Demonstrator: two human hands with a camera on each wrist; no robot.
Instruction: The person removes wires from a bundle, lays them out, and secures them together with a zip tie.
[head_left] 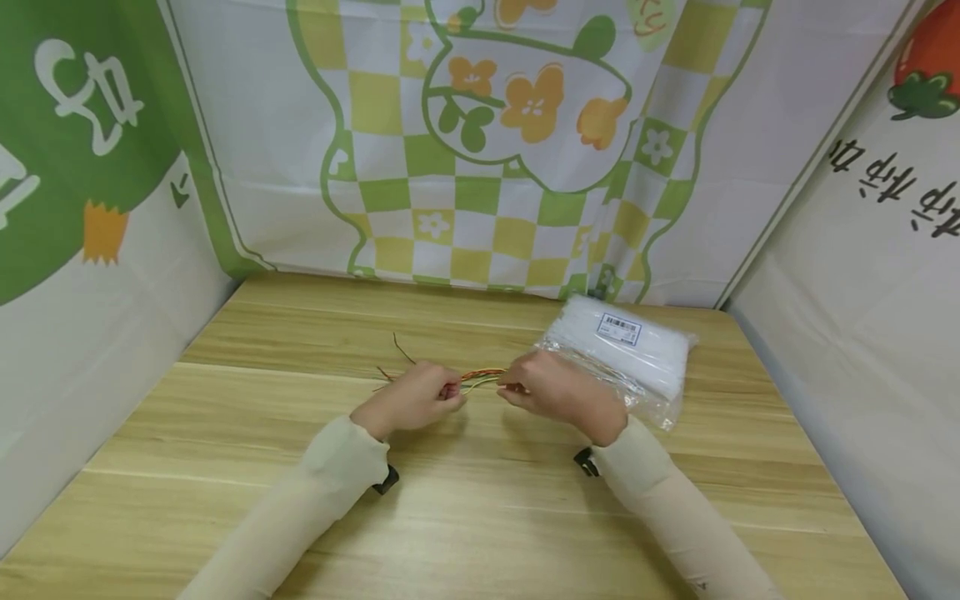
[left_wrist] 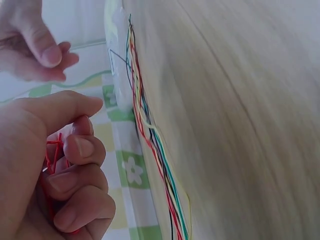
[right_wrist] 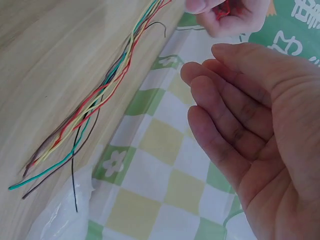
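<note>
A bundle of thin coloured wires (right_wrist: 95, 102) lies lengthwise on the table, red, yellow, green and dark strands together, with their ends spread apart. My left hand (left_wrist: 65, 170) is curled round a bunched red wire (left_wrist: 52, 155), mostly hidden in the palm. Facing it, my right hand (right_wrist: 240, 120) has its fingers loosely bent and its palm bare. From the head view, the left hand (head_left: 420, 398) and right hand (head_left: 558, 387) hover close over the bundle, with the middle of the wires (head_left: 482, 379) showing between them. Loose wire ends (head_left: 402, 348) stick out beyond the left hand.
A clear plastic bag (head_left: 630, 346) of white contents with a barcode label lies behind the right hand. The wooden table (head_left: 465, 517) meets a patterned cloth (head_left: 480, 192) at the back, and more cloth walls stand on both sides.
</note>
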